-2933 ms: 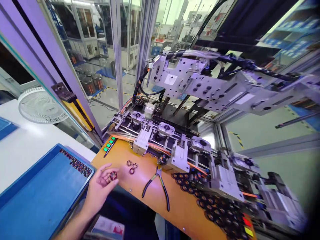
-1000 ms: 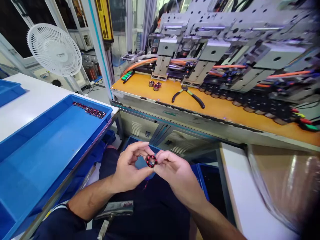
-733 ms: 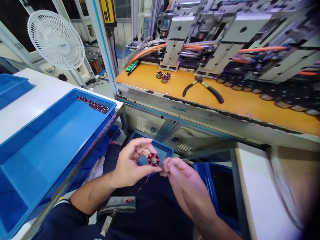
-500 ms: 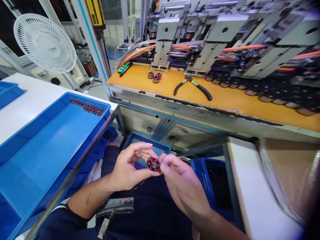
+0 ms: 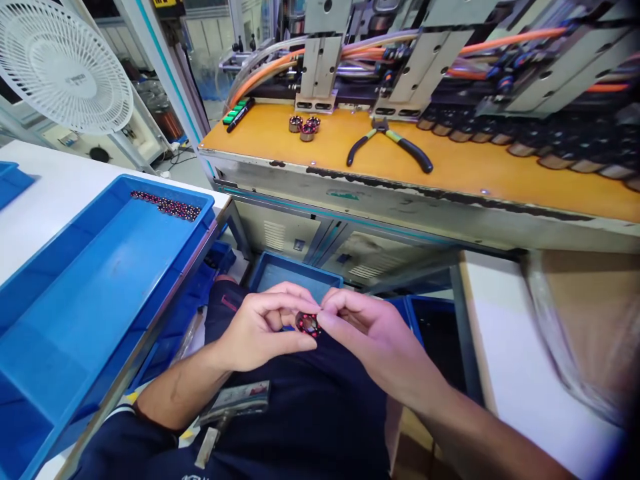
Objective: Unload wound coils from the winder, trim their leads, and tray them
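A small ring-shaped motor stator (image 5: 308, 324), dark with red spots around its face, is held over my lap. My left hand (image 5: 265, 327) grips it from the left, thumb below and fingers above and behind. The thumb and fingertips of my right hand (image 5: 367, 333) are pinched together at the stator's right edge. Whether a fine wire lies between those fingertips is too small to tell. More stators of the same kind (image 5: 307, 131) stand in a little group on the orange bench top (image 5: 340, 148).
Pliers (image 5: 385, 141) and a black marker (image 5: 241, 117) lie on the bench below the machine heads. A row of dark cylindrical parts (image 5: 525, 143) runs along its right. To my left, a blue tray (image 5: 115, 260) holds many stators in its far corner. A white fan (image 5: 70, 70) stands behind.
The view has tilted down and shifted slightly. My right hand has turned flatter, its fingers drawn together above the stator's right edge. The stator stays in my left hand.
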`<state>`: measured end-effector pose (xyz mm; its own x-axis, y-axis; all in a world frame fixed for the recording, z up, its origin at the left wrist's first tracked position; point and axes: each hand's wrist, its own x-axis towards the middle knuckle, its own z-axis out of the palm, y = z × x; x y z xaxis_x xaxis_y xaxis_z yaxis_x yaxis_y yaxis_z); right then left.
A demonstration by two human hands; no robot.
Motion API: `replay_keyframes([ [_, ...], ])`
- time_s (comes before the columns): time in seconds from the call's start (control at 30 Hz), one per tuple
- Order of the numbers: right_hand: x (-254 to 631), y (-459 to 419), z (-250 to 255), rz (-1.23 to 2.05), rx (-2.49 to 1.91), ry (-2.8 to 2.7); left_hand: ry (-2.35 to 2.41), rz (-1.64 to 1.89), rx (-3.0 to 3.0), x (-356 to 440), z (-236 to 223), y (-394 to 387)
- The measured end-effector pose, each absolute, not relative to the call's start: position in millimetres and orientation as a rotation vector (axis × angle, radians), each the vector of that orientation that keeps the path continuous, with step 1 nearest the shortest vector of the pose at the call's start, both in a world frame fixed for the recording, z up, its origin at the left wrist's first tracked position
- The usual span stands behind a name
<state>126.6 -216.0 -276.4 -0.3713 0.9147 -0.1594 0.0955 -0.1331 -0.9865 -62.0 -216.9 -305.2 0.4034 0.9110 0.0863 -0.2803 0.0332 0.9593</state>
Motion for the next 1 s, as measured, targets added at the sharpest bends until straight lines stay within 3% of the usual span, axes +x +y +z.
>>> replay_keyframes([
  [0.43,133.8,-230.4,-300.4,1.862,-1.054,-1.216,0.608,1.02,0.927,-57.9,-306.4,-213.9],
  [0.73,154.4,-194.0,-258.6,1.496,-1.04,-1.783,0.498,0.776,0.789,-62.7,-300.4,-213.5],
  [0.87,134.5,-181.1,-242.9,1.522,-0.8,-2.039,0.502,0.661,0.742,-59.3,-299.8,-217.0],
  [1.0,124.3,-182.8,-246.8,1.458,-0.881,-1.996,0.529,0.682,0.746,-61.4,-299.2,-219.7],
])
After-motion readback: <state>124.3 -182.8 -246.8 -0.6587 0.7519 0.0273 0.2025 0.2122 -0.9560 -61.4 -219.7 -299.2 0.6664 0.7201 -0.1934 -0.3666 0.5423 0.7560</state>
